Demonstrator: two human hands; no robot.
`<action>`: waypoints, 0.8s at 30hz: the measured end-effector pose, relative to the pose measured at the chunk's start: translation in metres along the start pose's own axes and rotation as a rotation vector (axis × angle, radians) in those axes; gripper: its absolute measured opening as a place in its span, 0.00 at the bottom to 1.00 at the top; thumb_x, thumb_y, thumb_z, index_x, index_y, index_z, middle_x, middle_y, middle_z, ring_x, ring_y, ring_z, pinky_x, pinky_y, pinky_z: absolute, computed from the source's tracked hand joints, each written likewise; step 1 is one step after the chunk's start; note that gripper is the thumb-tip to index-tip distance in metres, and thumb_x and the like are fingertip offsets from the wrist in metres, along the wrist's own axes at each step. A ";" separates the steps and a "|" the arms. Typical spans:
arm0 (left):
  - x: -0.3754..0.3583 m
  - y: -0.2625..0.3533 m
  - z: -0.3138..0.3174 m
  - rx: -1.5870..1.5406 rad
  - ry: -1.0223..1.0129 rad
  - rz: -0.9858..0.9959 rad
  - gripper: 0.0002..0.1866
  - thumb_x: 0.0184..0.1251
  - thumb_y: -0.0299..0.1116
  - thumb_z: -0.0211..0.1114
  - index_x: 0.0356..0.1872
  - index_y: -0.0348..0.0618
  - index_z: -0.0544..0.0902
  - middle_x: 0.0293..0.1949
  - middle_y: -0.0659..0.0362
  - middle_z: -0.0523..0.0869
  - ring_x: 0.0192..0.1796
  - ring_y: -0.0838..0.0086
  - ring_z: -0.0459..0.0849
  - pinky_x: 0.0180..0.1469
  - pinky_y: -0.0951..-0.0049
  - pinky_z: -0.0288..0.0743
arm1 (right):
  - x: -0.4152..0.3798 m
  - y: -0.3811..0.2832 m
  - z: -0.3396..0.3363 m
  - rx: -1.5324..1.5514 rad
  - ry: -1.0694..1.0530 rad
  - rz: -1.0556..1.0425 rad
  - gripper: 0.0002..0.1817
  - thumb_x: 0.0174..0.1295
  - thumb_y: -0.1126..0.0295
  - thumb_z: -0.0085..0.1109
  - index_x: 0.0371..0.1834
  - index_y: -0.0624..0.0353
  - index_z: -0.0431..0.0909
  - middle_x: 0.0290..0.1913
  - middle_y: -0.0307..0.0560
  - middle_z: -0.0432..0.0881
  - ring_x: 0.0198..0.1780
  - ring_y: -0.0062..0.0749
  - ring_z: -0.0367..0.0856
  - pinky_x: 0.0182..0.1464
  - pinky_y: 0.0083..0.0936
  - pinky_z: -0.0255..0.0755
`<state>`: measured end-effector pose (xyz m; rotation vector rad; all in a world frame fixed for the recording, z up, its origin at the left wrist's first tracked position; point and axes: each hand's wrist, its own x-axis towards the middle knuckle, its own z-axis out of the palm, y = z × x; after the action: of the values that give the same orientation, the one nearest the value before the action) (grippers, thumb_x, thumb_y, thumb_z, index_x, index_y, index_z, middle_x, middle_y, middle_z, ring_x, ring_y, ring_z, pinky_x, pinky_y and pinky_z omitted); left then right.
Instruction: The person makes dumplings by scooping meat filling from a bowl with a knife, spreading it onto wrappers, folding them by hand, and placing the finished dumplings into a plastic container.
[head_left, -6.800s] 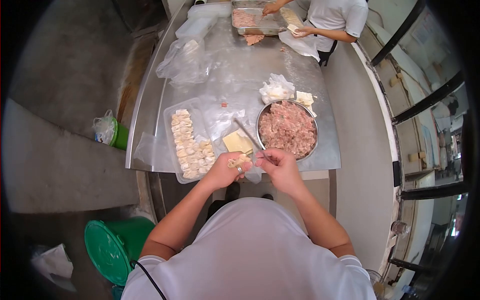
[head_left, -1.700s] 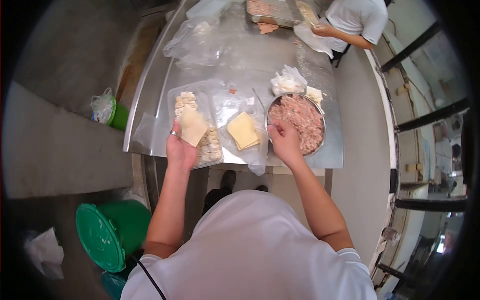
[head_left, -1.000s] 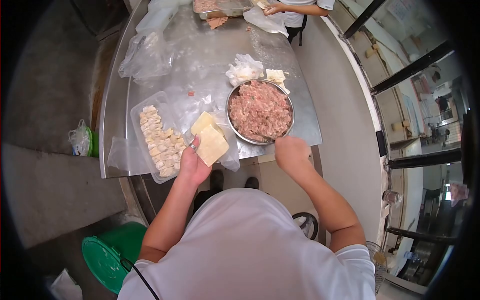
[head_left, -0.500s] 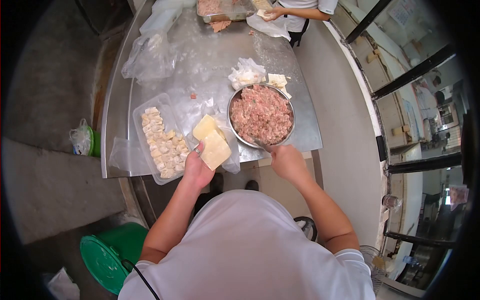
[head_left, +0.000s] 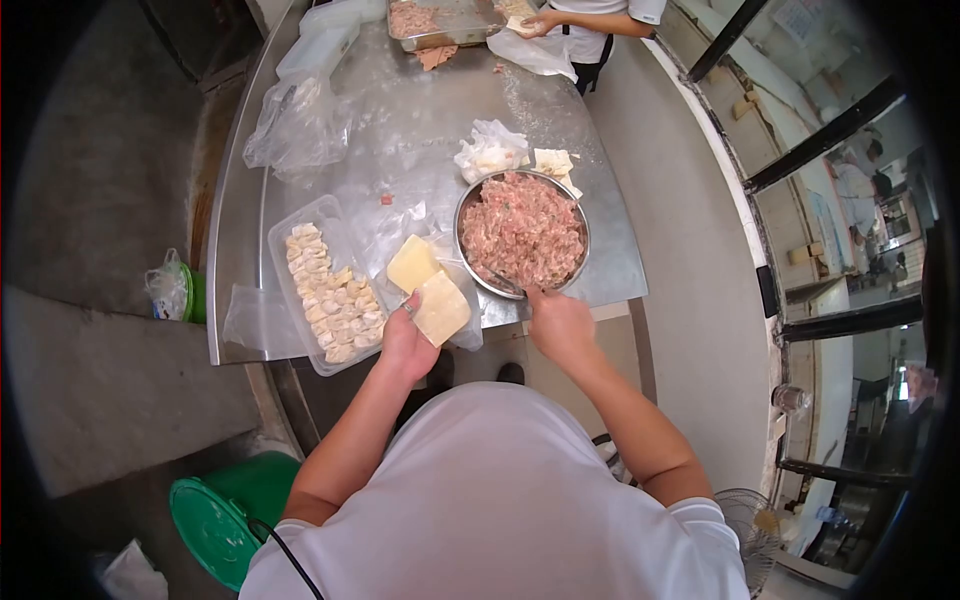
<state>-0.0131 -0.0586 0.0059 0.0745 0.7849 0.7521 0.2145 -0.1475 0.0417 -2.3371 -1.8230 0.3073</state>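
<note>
My left hand (head_left: 405,343) holds square dumpling wrappers (head_left: 441,310) by their lower left edge, palm under them. Behind these, more yellowish wrappers (head_left: 413,264) lie on a plastic bag on the table. My right hand (head_left: 558,322) is closed around the handle of a metal spreading tool (head_left: 508,285), its blade at the near rim of a steel bowl (head_left: 460,240). Minced meat filling (head_left: 523,228) is heaped in that bowl. Left of my left hand, a clear plastic tray (head_left: 283,262) carries rows of folded dumplings (head_left: 333,300).
Beyond the bowl are a crumpled plastic bag (head_left: 492,150) and pale wrapper pieces (head_left: 553,162). More bags (head_left: 300,120) lie at the steel table's (head_left: 400,130) left. At the far end a co-worker's hand (head_left: 543,22) is beside a meat tray (head_left: 445,38). A green bin (head_left: 235,510) stands lower left.
My right hand has shifted slightly left along the bowl's near rim, with the tool's blade now lower against it. My left hand still holds the wrappers, a little further right. The view has shifted slightly.
</note>
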 end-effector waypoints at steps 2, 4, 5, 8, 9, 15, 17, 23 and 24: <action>0.002 -0.002 -0.001 0.012 -0.016 0.006 0.24 0.85 0.41 0.46 0.72 0.37 0.67 0.69 0.49 0.77 0.70 0.57 0.77 0.75 0.54 0.68 | 0.004 0.000 0.000 0.013 -0.077 0.022 0.13 0.62 0.70 0.57 0.46 0.60 0.86 0.33 0.63 0.87 0.38 0.55 0.88 0.39 0.50 0.80; 0.001 -0.004 0.004 0.022 0.030 0.001 0.24 0.85 0.41 0.45 0.72 0.37 0.67 0.68 0.50 0.77 0.69 0.57 0.77 0.74 0.55 0.69 | 0.003 0.005 -0.001 0.160 -0.048 0.049 0.12 0.65 0.69 0.58 0.46 0.61 0.86 0.32 0.61 0.87 0.35 0.51 0.89 0.38 0.45 0.80; 0.001 -0.006 0.007 0.027 0.053 -0.001 0.24 0.86 0.41 0.44 0.72 0.37 0.67 0.68 0.51 0.77 0.69 0.58 0.78 0.73 0.55 0.69 | 0.002 0.009 -0.001 0.234 -0.033 0.062 0.12 0.66 0.69 0.58 0.46 0.62 0.86 0.31 0.60 0.87 0.34 0.48 0.89 0.37 0.43 0.80; 0.002 -0.010 0.009 0.045 0.023 0.014 0.24 0.86 0.40 0.41 0.73 0.37 0.67 0.69 0.50 0.77 0.70 0.58 0.76 0.74 0.54 0.68 | -0.001 0.023 0.007 0.681 -0.276 0.248 0.12 0.69 0.67 0.60 0.50 0.59 0.87 0.29 0.56 0.86 0.29 0.41 0.86 0.36 0.37 0.78; 0.002 -0.011 0.012 0.032 -0.008 0.006 0.24 0.87 0.40 0.40 0.72 0.37 0.66 0.68 0.50 0.77 0.70 0.58 0.76 0.75 0.54 0.68 | -0.005 0.020 0.007 0.759 -0.261 0.283 0.12 0.70 0.68 0.60 0.51 0.58 0.87 0.29 0.55 0.86 0.30 0.38 0.84 0.36 0.35 0.77; 0.011 -0.016 0.033 -0.081 -0.056 0.000 0.25 0.88 0.42 0.32 0.71 0.38 0.66 0.67 0.49 0.76 0.71 0.57 0.74 0.77 0.52 0.64 | -0.040 -0.011 0.013 0.666 0.073 -0.026 0.19 0.65 0.78 0.58 0.57 0.50 0.87 0.32 0.51 0.81 0.34 0.37 0.81 0.40 0.35 0.76; 0.011 -0.014 0.048 -0.147 0.051 0.007 0.25 0.88 0.43 0.32 0.70 0.39 0.67 0.67 0.49 0.75 0.70 0.56 0.75 0.77 0.51 0.63 | -0.046 -0.015 0.014 0.278 0.201 -0.189 0.25 0.61 0.81 0.58 0.60 0.48 0.86 0.32 0.49 0.76 0.35 0.41 0.80 0.40 0.38 0.76; 0.029 0.008 0.028 -0.139 0.090 0.158 0.25 0.88 0.44 0.35 0.71 0.38 0.67 0.69 0.49 0.74 0.70 0.56 0.74 0.76 0.50 0.64 | -0.051 0.008 0.000 0.197 0.221 -0.148 0.30 0.55 0.81 0.59 0.63 0.47 0.84 0.31 0.49 0.76 0.34 0.49 0.82 0.37 0.44 0.77; 0.029 0.013 0.027 -0.128 0.089 0.160 0.25 0.88 0.44 0.35 0.71 0.38 0.67 0.69 0.49 0.74 0.70 0.56 0.74 0.76 0.50 0.65 | -0.048 0.008 -0.008 0.157 0.175 -0.100 0.29 0.55 0.81 0.59 0.62 0.47 0.84 0.33 0.50 0.78 0.34 0.50 0.83 0.37 0.45 0.77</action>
<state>0.0109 -0.0248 0.0119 -0.0117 0.8198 0.9608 0.2131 -0.1959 0.0507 -2.0902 -1.7579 0.2166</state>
